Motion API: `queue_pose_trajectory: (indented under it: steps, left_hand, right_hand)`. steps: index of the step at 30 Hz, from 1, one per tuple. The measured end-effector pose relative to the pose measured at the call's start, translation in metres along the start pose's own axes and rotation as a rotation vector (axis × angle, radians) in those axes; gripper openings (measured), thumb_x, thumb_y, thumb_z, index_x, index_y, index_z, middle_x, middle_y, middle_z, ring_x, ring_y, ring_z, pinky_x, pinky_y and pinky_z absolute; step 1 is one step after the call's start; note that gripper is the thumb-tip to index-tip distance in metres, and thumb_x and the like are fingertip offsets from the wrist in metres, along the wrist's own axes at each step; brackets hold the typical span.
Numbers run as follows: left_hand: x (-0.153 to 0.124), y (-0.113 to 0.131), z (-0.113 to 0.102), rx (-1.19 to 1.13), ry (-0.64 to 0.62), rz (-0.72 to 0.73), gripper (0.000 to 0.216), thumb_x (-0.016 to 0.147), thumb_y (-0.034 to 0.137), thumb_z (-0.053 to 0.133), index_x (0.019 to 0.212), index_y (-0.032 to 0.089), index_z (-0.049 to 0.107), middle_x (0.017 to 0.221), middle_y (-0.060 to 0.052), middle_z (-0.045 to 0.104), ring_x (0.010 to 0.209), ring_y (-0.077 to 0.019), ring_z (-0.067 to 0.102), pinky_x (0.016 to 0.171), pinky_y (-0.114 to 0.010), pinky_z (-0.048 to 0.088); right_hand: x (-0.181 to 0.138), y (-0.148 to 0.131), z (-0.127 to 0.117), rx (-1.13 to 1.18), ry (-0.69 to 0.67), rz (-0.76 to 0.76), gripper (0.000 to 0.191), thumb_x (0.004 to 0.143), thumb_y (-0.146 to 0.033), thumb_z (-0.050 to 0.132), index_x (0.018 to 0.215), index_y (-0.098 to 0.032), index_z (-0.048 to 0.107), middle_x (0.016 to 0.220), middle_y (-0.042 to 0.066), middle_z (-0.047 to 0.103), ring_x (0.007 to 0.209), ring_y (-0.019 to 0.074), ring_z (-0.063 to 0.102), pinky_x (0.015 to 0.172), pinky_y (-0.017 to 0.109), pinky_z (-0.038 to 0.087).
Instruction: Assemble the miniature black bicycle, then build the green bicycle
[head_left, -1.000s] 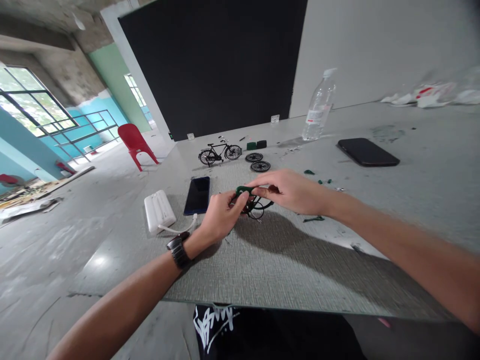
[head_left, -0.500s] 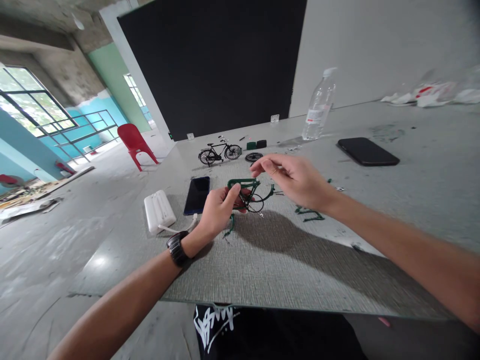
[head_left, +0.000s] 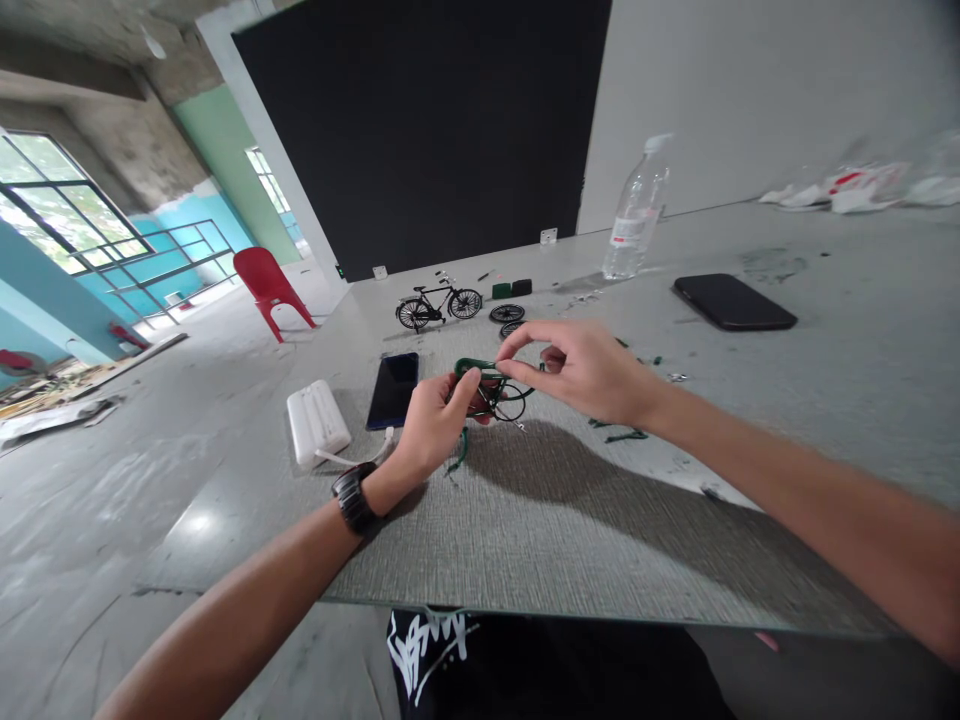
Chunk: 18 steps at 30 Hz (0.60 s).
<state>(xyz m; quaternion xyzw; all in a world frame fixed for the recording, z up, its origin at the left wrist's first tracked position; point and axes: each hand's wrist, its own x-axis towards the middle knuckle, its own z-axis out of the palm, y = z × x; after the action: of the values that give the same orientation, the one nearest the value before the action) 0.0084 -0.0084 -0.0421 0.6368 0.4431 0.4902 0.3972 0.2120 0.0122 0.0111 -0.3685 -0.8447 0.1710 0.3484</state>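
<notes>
Landmark: the black model bicycle, assembled and upright on the counter.
Green bicycle frame: nearer me than the black model bicycle and a little to its right, in my hands; a dark ring shows at its lower right.
Left hand: gripping the frame, thumb on the near side.
Right hand: thumb and forefinger curled, tips at the frame's upper bar; I cannot tell whether they pinch it.
Loose wheels: two, just right of the black model bicycle, one partly hidden by my right hand.
Green block: right of the black model bicycle, beside the wheels.
Loose green parts: nearer me than the black model bicycle, to its right.
Blue-edged phone: nearer me than the black model bicycle, to its left.
Water bottle: standing, well right of the black model bicycle.
</notes>
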Motion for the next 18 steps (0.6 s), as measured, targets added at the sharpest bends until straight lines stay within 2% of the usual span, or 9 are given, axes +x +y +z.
queue_pose_trajectory:
  steps: [4,9,15,18]
  left_hand:
    - [-0.0005,0.0005,0.0003,0.052,0.019,-0.007,0.048,0.096,0.057,0.057,0.084,0.013,0.072,0.078,-0.011,0.074,0.062,-0.0148,0.067,0.057,-0.026,0.055]
    - [-0.0017,0.0026,0.0005,0.057,0.017,-0.019,0.049,0.095,0.058,0.057,0.088,0.013,0.073,0.077,-0.010,0.074,0.061,-0.0145,0.065,0.057,-0.026,0.054]
    - [-0.0045,0.0064,-0.0007,0.229,0.036,0.069,0.041,0.094,0.048,0.058,0.068,0.017,0.064,0.063,-0.004,0.064,0.058,-0.0136,0.057,0.052,-0.025,0.042]
    - [-0.0057,0.0092,-0.0008,0.274,0.038,0.077,0.040,0.094,0.045,0.058,0.065,0.018,0.062,0.062,-0.003,0.063,0.057,-0.0131,0.054,0.052,-0.026,0.038]
  right_hand:
    - [-0.0008,0.0050,0.0013,-0.024,-0.063,-0.018,0.036,0.100,-0.047,0.055,0.118,-0.021,0.073,0.107,0.006,0.079,0.048,0.0098,0.047,0.054,0.033,0.037]
    - [0.0000,0.0058,0.0011,-0.075,-0.055,-0.083,0.038,0.102,-0.046,0.052,0.112,-0.021,0.078,0.100,0.008,0.079,0.066,0.0175,0.061,0.063,0.034,0.041]
    - [0.0008,0.0071,0.0001,-0.069,-0.136,-0.137,0.040,0.099,-0.051,0.057,0.116,-0.020,0.077,0.107,0.010,0.076,0.074,0.0188,0.061,0.068,0.035,0.043]
    - [0.0008,0.0068,-0.0009,-0.065,-0.176,-0.146,0.042,0.100,-0.052,0.056,0.113,-0.019,0.077,0.107,0.011,0.075,0.073,0.0180,0.060,0.068,0.035,0.042]
